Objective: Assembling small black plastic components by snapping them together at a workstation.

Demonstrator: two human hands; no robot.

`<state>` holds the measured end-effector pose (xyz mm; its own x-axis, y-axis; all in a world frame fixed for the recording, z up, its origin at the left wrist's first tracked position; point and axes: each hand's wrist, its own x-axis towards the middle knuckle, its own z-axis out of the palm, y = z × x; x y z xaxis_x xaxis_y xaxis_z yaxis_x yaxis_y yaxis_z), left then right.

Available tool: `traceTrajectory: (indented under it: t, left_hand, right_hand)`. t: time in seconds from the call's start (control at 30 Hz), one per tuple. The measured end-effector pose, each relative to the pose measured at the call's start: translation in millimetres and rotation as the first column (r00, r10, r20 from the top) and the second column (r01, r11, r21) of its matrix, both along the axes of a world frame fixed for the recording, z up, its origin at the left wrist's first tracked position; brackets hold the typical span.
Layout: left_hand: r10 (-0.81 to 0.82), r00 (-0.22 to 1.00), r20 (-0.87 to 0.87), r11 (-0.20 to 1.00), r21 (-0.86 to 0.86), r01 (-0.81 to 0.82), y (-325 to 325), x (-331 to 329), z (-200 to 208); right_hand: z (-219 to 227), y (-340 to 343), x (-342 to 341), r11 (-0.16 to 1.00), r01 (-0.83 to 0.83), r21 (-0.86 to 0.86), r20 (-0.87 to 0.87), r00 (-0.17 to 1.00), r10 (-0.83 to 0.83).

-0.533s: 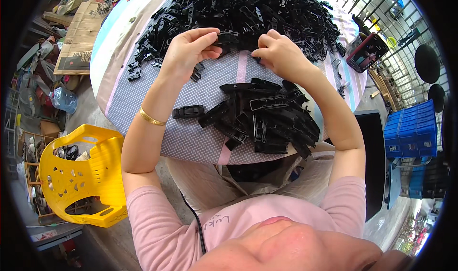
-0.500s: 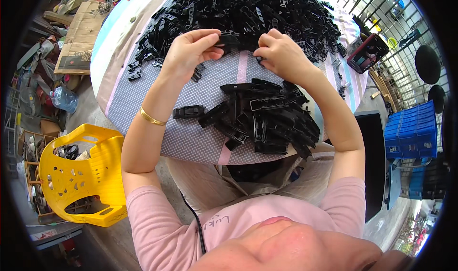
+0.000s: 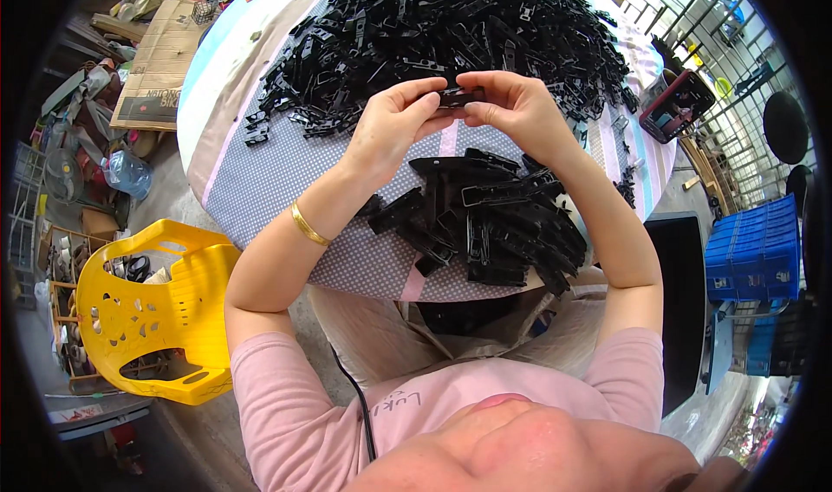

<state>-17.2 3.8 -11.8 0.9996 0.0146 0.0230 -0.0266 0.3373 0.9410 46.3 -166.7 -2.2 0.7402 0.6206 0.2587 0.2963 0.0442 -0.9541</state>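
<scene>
Black plastic clip (image 3: 459, 96) had risen off the table (image 3: 260, 189), pinched between left hand (image 3: 394, 128) and right hand (image 3: 511, 106), suggesting assembly under way.

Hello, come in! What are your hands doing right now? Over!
Left hand and right hand both grip one black clip. Clip piles below. Nothing in the way.

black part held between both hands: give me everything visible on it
The black part is a small, narrow, elongated piece, plastic by its look, held roughly level above the checked tablecloth. Fingertips of the left hand pinch its left end, the right hand its right end. Fingers hide most of it; finer detail cannot be made out. The big loose heap of black parts lies just beyond.
</scene>
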Motion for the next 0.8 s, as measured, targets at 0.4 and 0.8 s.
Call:
traceTrajectory:
  t: [0.4, 0.8]
  left_hand:
    - [-0.031, 0.998, -0.048, 0.997, 0.064, 0.034, 2, -3, 3]
    - [-0.095, 0.995, 0.038, 0.995, -0.021, 0.095, 11, 2, 7]
  right_hand:
    - [3, 1, -11, 0.946, 0.251, -0.203, 0.690, 0.722, -0.044]
    - [12, 19, 35, 0.999, -0.044, 0.028, 0.434, 0.901, 0.027]
